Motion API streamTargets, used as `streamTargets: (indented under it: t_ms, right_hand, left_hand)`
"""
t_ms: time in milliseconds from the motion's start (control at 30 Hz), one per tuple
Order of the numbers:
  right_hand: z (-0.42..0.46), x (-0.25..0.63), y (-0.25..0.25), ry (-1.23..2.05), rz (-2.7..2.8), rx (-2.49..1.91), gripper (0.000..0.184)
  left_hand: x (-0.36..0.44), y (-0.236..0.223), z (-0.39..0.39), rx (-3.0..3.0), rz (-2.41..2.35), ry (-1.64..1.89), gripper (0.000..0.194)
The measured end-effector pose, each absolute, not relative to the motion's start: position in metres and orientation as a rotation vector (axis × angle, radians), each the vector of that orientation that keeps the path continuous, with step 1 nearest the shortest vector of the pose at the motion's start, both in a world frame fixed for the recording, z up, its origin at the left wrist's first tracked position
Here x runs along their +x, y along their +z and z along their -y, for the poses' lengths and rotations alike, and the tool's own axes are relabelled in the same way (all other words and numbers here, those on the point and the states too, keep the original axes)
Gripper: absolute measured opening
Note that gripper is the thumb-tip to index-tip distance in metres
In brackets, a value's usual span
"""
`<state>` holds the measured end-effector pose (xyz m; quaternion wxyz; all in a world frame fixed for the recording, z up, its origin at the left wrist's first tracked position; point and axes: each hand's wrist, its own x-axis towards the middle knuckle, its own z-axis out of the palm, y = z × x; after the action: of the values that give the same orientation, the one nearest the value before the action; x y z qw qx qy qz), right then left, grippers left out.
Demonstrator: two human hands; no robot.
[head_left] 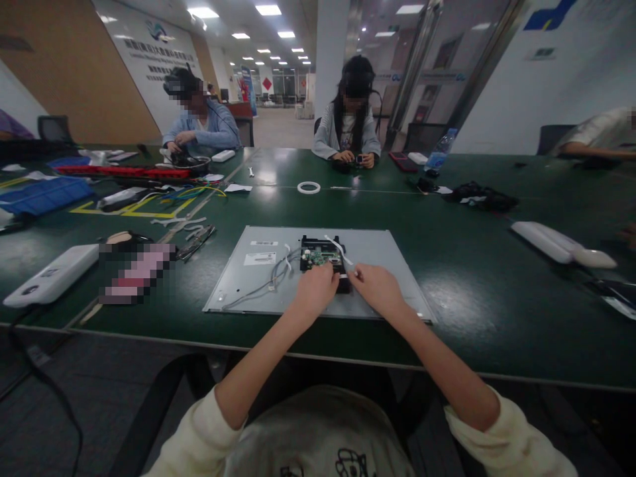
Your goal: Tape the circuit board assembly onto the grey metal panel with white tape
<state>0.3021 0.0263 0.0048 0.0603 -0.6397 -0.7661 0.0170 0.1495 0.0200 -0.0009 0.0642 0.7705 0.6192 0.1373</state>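
A flat grey metal panel (258,281) lies on the table in front of me, with a label and thin grey cables (271,278) on its left part. Over its middle sits a black bracket (311,242) with a green circuit board (313,257). My left hand (317,290) is closed at the board's near edge; its fingertips are partly hidden, so what they pinch is unclear. Across the bracket runs a narrow white strip (338,249), whose near end meets the pinched fingertips of my right hand (376,285). A smaller white strip (288,257) lies on the cables.
A white tape ring (309,188) lies beyond the panel. White devices (54,275) (546,242) rest at both sides. Glasses (196,242), a blue tray (47,195) and wires are to the left. A bottle (440,152) stands far right. Co-workers sit around the table.
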Motion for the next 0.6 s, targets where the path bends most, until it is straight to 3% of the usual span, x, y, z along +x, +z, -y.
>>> streamTargets:
  t_ms: [400, 600]
  right_hand:
    - [-0.022, 0.302, 0.011, -0.063, 2.294, -2.107, 0.030]
    - [-0.023, 0.305, 0.009, -0.119, 2.395, -2.070, 0.019]
  left_hand:
    - [0.143, 0.010, -0.018, 2.396, -1.894, 0.220, 0.026]
    - [0.129, 0.012, -0.016, 2.428, -1.874, 0.168, 0.025]
